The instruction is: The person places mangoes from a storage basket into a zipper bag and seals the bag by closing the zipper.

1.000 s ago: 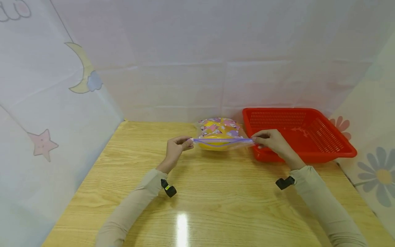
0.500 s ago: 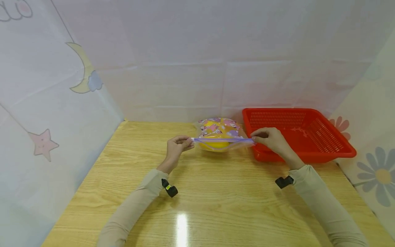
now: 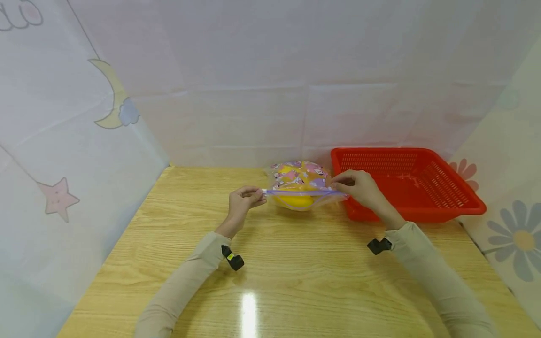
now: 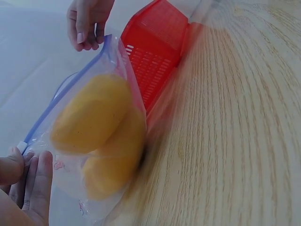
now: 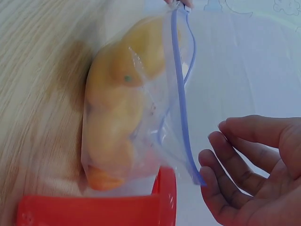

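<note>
A clear zip bag (image 3: pixel 322 183) with a pink and purple cartoon print stands on the table, its purple zip strip towards me. Several yellow, mango-like fruits (image 4: pixel 96 113) fill it. My left hand (image 3: pixel 243 202) pinches the left end of the strip at the white slider (image 4: pixel 22 147). The two lips of the bag's mouth are apart, as the right wrist view shows. My right hand (image 3: pixel 361 188) is by the strip's right end, fingers loosely bent with nothing between thumb and fingertips. One finger lies against or very near the strip's corner (image 5: pixel 200 181).
A red plastic basket (image 3: pixel 422 215) with slotted walls stands right of the bag, close behind my right hand. The wooden table (image 3: pixel 296 272) ends at a pale printed cloth backdrop (image 3: pixel 236 117) at the back and sides.
My right hand has let go of the strip's right end and moved a little left and away from me. The strip's right part has sagged slightly. My left hand keeps its place.
</note>
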`<action>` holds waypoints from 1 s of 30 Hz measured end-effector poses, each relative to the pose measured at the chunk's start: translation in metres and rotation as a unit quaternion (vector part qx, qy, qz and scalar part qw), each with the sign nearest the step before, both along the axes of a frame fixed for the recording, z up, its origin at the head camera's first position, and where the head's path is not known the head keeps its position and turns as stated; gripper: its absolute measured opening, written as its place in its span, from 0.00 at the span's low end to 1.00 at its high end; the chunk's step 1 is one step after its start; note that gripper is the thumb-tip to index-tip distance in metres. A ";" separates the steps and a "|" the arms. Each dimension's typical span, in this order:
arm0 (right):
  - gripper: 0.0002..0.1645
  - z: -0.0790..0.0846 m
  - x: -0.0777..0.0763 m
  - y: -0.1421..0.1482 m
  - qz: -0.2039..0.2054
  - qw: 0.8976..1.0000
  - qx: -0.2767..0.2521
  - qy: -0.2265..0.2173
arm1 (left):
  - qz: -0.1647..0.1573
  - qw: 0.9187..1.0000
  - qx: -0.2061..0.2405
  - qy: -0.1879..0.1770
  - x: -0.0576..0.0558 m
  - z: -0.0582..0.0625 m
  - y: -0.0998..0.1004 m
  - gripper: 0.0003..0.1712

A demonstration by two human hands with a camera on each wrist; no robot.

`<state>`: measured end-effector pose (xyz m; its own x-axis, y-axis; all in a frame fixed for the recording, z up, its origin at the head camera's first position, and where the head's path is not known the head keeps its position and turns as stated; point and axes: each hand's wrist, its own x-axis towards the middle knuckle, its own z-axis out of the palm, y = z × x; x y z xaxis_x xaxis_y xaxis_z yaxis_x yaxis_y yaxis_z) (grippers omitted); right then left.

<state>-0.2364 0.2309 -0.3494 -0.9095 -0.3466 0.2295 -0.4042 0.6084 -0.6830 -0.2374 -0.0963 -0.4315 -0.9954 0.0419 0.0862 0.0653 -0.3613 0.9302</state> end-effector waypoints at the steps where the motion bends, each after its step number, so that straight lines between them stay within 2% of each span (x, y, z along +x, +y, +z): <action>1: 0.13 0.000 0.000 -0.003 0.007 1.000 -0.004 -0.003 | 0.000 1.000 0.002 -0.004 0.000 0.000 0.000 0.14; 13: 0.13 -0.005 -0.007 -0.026 0.061 0.997 -0.043 -0.009 | 0.001 1.000 0.006 -0.029 0.002 0.003 0.001 0.14; 16: 0.14 -0.007 -0.008 -0.030 0.073 0.996 -0.043 -0.009 | 0.006 1.000 0.006 -0.029 0.001 0.001 0.001 0.14; 22: 0.12 -0.006 -0.010 -0.037 0.070 0.997 -0.024 0.016 | 0.004 1.000 0.006 -0.028 0.002 0.000 0.001 0.14; 30: 0.11 -0.004 -0.012 -0.052 0.080 0.996 -0.044 0.018 | -0.004 1.000 0.006 -0.023 0.002 0.001 0.002 0.16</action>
